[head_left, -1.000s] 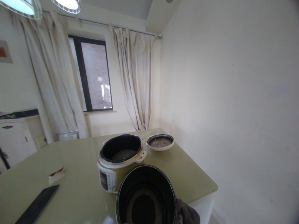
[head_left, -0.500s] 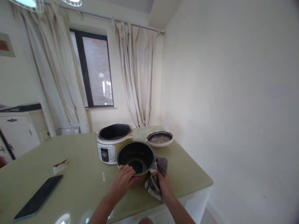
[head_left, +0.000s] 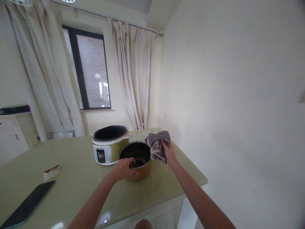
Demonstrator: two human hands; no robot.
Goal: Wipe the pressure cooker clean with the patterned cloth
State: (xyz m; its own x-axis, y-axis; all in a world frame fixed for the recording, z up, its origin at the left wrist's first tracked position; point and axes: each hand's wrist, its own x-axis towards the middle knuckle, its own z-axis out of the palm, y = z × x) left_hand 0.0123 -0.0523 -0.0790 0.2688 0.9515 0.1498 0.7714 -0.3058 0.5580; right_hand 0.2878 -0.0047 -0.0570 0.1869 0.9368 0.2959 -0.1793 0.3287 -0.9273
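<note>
A dark-lined inner pot (head_left: 143,172) with a golden-brown outside stands upright on the table, just in front and to the right of a white and green electric cooker (head_left: 119,147). My left hand (head_left: 125,168) grips the pot's near left rim, fingertips inside and thumb on the outer wall. Bunched in my right hand (head_left: 168,152) is a grey patterned cloth (head_left: 158,143), held up at the right of the pot's rim. The cloth covers the place behind it where the cooker's lid lay.
A dark flat slab (head_left: 28,203) lies at the left of the glossy green table (head_left: 78,165), with a small whitish packet (head_left: 51,172) behind it. A plain wall (head_left: 226,111) rises along the right. Curtains (head_left: 133,73) hang beside the window at the back.
My right hand has raised the cloth from the pot's outer right side to above its rim level. The pot has shifted a little away from me, my left hand still on its rim.
</note>
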